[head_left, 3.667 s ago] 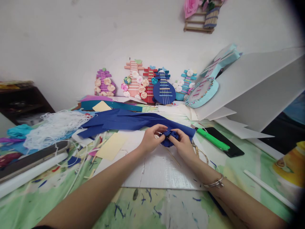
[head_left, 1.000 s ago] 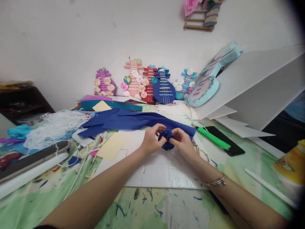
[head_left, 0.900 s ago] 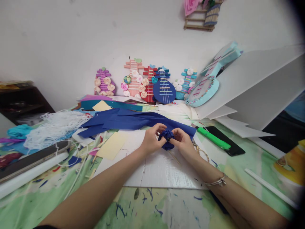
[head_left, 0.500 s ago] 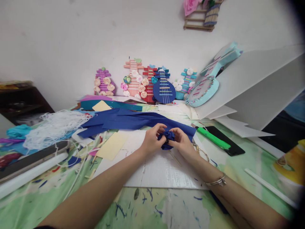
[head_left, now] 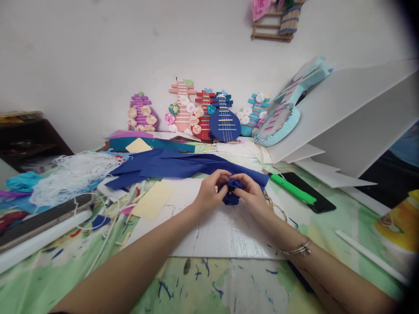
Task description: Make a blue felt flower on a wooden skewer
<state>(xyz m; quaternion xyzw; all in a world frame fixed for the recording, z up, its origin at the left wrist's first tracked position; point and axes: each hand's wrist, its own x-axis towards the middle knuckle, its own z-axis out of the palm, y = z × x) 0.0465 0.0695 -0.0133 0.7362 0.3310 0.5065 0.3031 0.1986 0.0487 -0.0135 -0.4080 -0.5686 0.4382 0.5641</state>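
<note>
A crumpled dark blue paper flower [head_left: 231, 197] is held between both hands above a white board [head_left: 203, 235]. My left hand [head_left: 211, 190] pinches its left side, thumb and fingers curled round the petals. On the right side my right hand [head_left: 250, 192] grips it, with the index finger over the top and the thumb at the middle. A thin pale stick [head_left: 240, 216] shows just below the flower. Long blue paper strips [head_left: 160, 163] lie behind the hands. Gold-handled scissors [head_left: 278, 208] rest beside my right hand, partly hidden by it.
A green cutter [head_left: 293, 189] lies on a black tablet [head_left: 314, 196] at the right. White cord [head_left: 78, 172] is heaped at the left near a phone [head_left: 49, 218]. Colourful lute-shaped crafts [head_left: 225, 124] lean on the wall. A yellow container [head_left: 401, 222] stands far right.
The fingers of my right hand have shifted over the blue flower, the index finger now reaching further across its top. The flower looks slightly turned and rounder. Both hands still hold it.
</note>
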